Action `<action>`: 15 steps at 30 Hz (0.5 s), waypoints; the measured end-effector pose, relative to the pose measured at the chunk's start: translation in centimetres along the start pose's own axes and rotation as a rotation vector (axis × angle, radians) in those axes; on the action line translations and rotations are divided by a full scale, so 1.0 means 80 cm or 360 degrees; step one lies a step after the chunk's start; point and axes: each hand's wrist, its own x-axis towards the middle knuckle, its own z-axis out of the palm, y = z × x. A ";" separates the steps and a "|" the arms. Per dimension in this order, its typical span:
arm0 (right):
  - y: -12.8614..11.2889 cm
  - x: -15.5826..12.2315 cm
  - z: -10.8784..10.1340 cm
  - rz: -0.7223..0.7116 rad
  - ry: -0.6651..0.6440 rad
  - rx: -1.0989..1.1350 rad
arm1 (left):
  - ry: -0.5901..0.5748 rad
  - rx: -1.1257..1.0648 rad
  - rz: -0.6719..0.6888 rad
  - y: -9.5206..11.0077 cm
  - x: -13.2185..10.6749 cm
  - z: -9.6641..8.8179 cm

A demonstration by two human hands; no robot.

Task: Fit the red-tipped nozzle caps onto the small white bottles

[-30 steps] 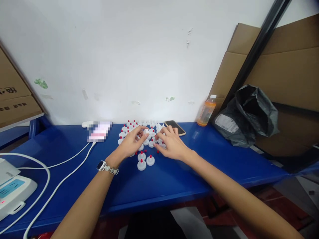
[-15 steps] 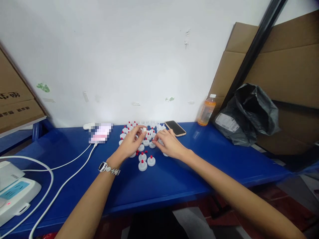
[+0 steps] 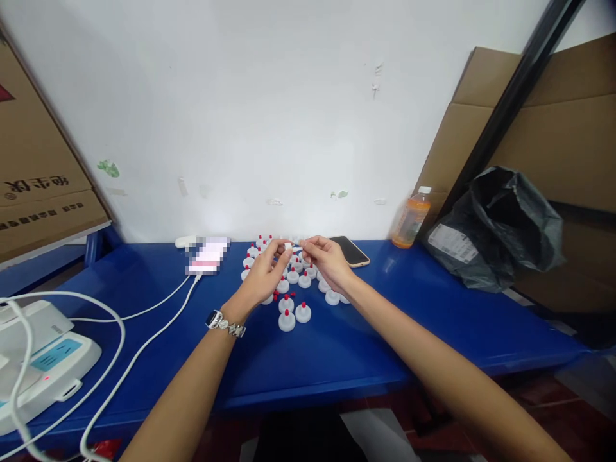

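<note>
Raised over the cluster, my left hand (image 3: 270, 264) grips a white nozzle cap (image 3: 288, 246) between thumb and fingers, its spout pointing right. My right hand (image 3: 326, 256) is closed in a pinch at the spout's tip; whatever small piece sits between those fingertips is hidden. Several white nozzle caps with red tips (image 3: 287, 321) stand upright on the blue table (image 3: 332, 346), below and around both hands. Small loose red tips (image 3: 292, 294) lie among them. At the back and right of the group, some white caps (image 3: 332, 297) show no red tip.
A dark-screened phone (image 3: 353, 251) lies behind my right hand. Farther right stand an orange drink bottle (image 3: 411, 218) and a grey plastic bag (image 3: 500, 231). At the left are a pixelated phone-like object (image 3: 208, 255), white cables (image 3: 144, 350) and a power strip (image 3: 58, 359).
My right hand has risen from the caps on the table and come over to the cap in my left hand. The whole view has shifted slightly.
</note>
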 end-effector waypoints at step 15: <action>0.004 0.002 0.012 -0.0458 -0.0093 -0.0780 | 0.0142 -0.0253 0.0113 -0.001 0.002 0.008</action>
